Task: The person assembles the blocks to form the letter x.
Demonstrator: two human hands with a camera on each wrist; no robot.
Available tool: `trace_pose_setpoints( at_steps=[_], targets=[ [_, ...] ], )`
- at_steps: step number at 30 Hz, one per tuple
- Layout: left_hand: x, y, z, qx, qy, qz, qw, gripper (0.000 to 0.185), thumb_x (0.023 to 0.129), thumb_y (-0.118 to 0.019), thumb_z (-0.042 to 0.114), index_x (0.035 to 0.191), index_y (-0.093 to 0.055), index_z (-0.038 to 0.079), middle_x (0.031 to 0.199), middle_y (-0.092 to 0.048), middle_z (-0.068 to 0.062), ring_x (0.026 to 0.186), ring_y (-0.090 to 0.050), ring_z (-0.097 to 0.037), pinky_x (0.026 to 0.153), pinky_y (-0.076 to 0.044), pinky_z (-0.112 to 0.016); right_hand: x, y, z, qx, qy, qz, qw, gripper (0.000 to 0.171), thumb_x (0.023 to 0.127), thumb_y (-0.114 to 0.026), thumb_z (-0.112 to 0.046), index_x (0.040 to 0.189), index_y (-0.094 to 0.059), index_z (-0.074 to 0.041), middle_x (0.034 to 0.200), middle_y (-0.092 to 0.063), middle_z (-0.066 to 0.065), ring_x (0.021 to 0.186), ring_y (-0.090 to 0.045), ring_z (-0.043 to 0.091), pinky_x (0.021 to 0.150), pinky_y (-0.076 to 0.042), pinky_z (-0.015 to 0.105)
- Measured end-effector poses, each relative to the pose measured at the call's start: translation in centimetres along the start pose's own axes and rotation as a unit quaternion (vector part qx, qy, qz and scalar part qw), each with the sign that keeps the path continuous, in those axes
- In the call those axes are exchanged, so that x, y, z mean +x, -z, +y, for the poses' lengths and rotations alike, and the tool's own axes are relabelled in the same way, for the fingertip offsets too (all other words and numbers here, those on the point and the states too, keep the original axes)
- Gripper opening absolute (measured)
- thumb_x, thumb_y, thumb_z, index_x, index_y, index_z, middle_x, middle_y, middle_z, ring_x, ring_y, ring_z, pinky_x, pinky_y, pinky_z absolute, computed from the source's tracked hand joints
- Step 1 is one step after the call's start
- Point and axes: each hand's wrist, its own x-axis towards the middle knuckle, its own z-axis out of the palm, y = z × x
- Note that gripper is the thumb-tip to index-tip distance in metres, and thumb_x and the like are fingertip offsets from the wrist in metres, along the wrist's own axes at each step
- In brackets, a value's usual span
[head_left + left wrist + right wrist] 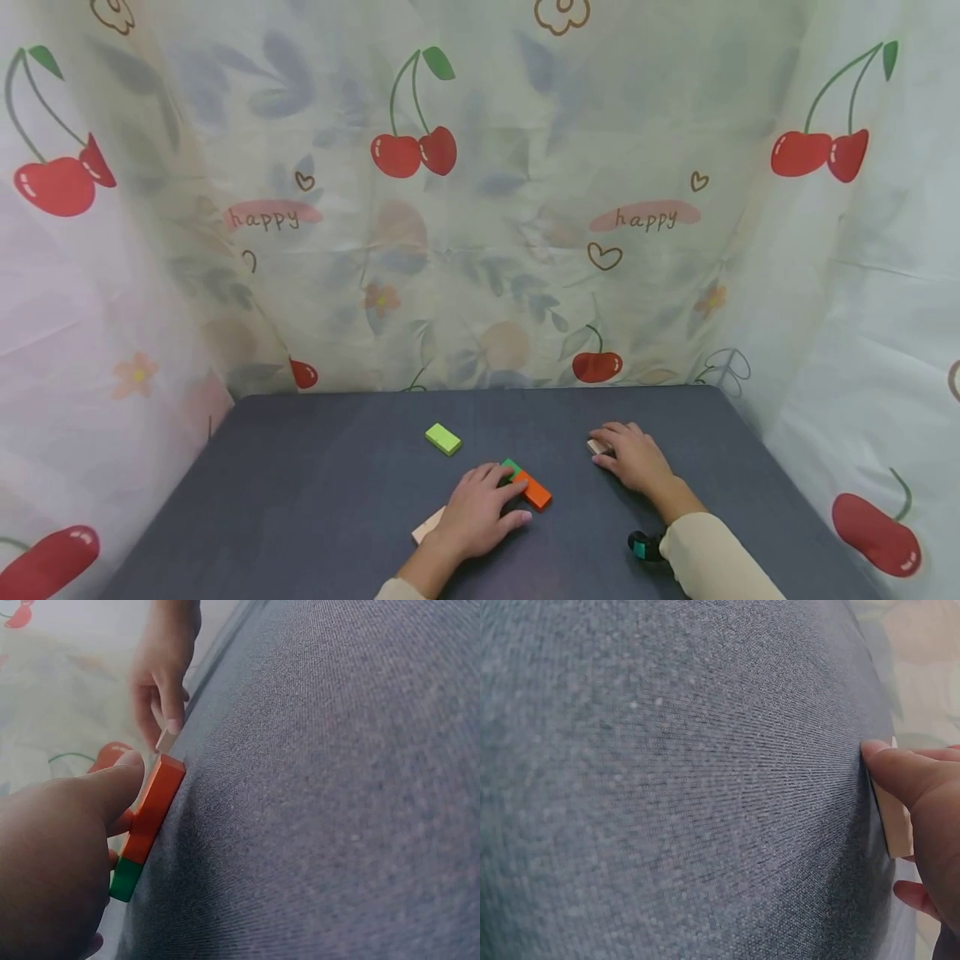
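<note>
In the head view my left hand (480, 512) reaches over the table beside an orange block (536, 493) and a green block (510, 467), which lie end to end. Its fingers are at their side, while the left wrist view shows the thumb apart from the orange block (154, 806). Partly hidden by that hand is a pale wooden block (428, 527). Farther right, my right hand (636, 458) pinches another pale wooden block (599, 447) between thumb and fingers. This block (892, 817) lies low at the tabletop in the right wrist view, partly covered by the hand.
A lime-green block (443, 439) lies toward the back of the dark cloth-covered table (300, 500). A black object with a teal part (640, 547) shows beside the right sleeve. Printed curtains (495, 250) enclose the back and sides.
</note>
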Motion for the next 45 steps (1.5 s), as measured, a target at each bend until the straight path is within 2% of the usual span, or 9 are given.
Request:
trace_pose_setpoints(
  at_steps=[16, 26, 35, 45],
  targets=[
    [-0.1, 0.1, 0.0, -0.007, 0.005, -0.008, 0.9999, 0.049, 0.094, -0.053, 0.056, 0.136, -0.059, 0.031, 0.141, -0.049, 0.003, 0.131, -0.042, -0.024, 0.105, -0.033, -0.049, 0.0, 0.5, -0.3, -0.018, 0.004, 0.001, 1.0, 0.039, 0.083, -0.077, -0.038, 0.115, -0.071, -0.016, 0.111, -0.064, 0.003, 0.098, -0.053, 0.025, 0.085, -0.047, 0.049],
    [-0.1, 0.0, 0.0, -0.001, 0.005, -0.015, 0.9999, 0.05, 0.094, -0.054, 0.057, 0.136, -0.058, 0.032, 0.142, -0.047, 0.003, 0.133, -0.04, -0.025, 0.105, -0.034, -0.05, 0.1, 0.9, -1.2, -0.01, 0.014, 0.011, 1.0, 0.038, 0.083, -0.076, -0.042, 0.113, -0.072, -0.019, 0.102, -0.061, -0.002, 0.089, -0.048, 0.019, 0.079, -0.046, 0.041],
    [-0.2, 0.2, 0.0, 0.005, 0.006, -0.018, 0.9998, 0.05, 0.093, -0.055, 0.056, 0.137, -0.057, 0.032, 0.143, -0.047, 0.003, 0.133, -0.04, -0.024, 0.104, -0.035, -0.05, 0.0, 0.9, -2.4, 0.007, 0.043, 0.053, 0.998, 0.036, 0.081, -0.078, -0.041, 0.109, -0.073, -0.02, 0.097, -0.06, -0.004, 0.086, -0.048, 0.017, 0.075, -0.045, 0.038],
    [-0.2, 0.2, 0.1, 0.008, 0.005, -0.017, 0.9998, 0.051, 0.093, -0.055, 0.057, 0.137, -0.058, 0.032, 0.143, -0.047, 0.004, 0.133, -0.04, -0.023, 0.103, -0.036, -0.05, -0.4, 0.4, -3.3, 0.032, 0.05, 0.113, 0.992, 0.035, 0.079, -0.079, -0.04, 0.109, -0.074, -0.022, 0.097, -0.06, -0.003, 0.084, -0.048, 0.016, 0.068, -0.044, 0.034]
  ],
)
